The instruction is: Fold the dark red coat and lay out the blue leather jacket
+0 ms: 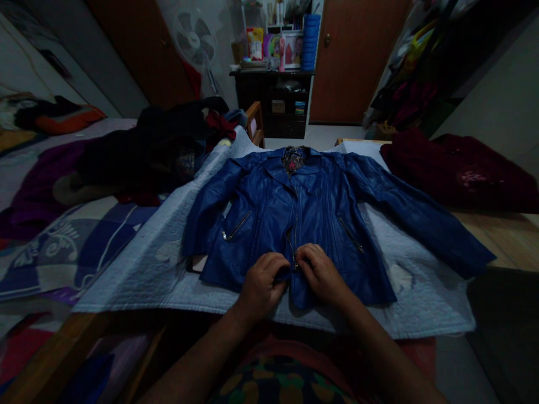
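A blue leather-look jacket (273, 207) lies front up with its sleeves spread, its collar at the far side. My left hand (264, 283) pinches the lower front edge beside the zipper, on the left panel as I see it. On the other side of the opening, my right hand (320, 272) has its fingers closed at the zipper's (295, 264) lower end. The zipper teeth run up the middle, with a small gap between the panels just above my hands. Exactly what sits between the right fingertips is partly hidden.
Beneath the jacket is a light quilted cover (160, 280) over the table. Dark red folded fabric (463, 174) lies at the right. A heap of dark clothes (143, 146) sits at the left. Behind stand a fan (196, 39) and a dark shelf (269, 106).
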